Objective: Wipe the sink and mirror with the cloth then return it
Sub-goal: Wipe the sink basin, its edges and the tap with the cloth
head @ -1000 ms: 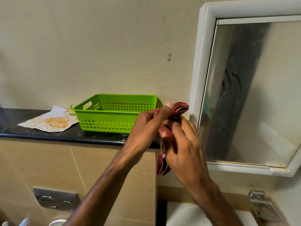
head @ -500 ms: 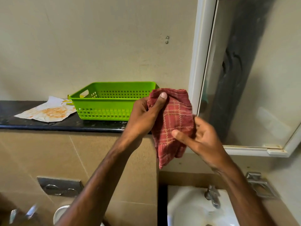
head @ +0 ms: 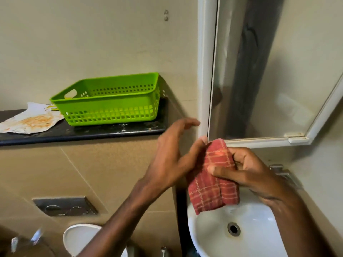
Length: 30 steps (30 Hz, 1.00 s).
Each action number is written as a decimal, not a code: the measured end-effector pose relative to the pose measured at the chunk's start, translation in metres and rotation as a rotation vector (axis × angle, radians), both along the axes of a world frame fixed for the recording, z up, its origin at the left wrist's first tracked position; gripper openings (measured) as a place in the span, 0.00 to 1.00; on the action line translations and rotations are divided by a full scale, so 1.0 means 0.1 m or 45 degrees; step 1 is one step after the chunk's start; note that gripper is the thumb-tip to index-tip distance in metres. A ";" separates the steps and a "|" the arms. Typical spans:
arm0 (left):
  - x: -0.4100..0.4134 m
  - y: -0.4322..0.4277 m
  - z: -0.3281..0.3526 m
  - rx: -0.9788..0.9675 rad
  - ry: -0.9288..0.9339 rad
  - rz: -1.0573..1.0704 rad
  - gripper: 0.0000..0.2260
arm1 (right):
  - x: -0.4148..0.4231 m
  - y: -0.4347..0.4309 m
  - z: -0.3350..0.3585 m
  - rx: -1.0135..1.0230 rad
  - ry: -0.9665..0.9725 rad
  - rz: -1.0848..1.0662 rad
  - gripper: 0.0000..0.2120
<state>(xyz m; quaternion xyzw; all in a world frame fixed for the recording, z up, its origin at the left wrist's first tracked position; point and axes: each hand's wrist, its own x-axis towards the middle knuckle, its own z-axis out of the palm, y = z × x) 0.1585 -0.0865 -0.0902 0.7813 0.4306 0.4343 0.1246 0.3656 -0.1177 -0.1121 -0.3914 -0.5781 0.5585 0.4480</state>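
A red checked cloth (head: 213,184) hangs folded above the white sink (head: 259,236), gripped in my right hand (head: 246,169). My left hand (head: 174,153) is beside the cloth on its left, fingers spread, thumb touching the cloth's top corner. The mirror (head: 269,71) in its white frame is on the wall just above both hands. The sink's drain (head: 233,229) shows below the cloth.
A green plastic basket (head: 111,101) stands on a black ledge (head: 83,132) at left, next to a stained sheet of paper (head: 31,121). A metal flush plate (head: 65,205) is set in the tiled wall. A toilet lid (head: 79,238) sits at bottom left.
The cloth has come down from in front of the basket to just over the sink. My right hand took hold of it; my left hand let go and spread its fingers.
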 end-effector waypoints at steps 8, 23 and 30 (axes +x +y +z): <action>0.06 0.00 -0.55 -0.700 0.118 -0.571 0.27 | 0.18 -0.05 -0.42 -0.217 -0.069 0.263 0.24; 0.36 0.32 -1.58 -0.964 -0.045 -0.649 0.14 | 0.35 0.04 -1.65 -0.542 0.074 -0.107 0.28; 0.50 0.38 -2.26 -0.663 0.282 -0.566 0.18 | 0.39 -0.08 -2.23 -0.780 0.188 -0.100 0.38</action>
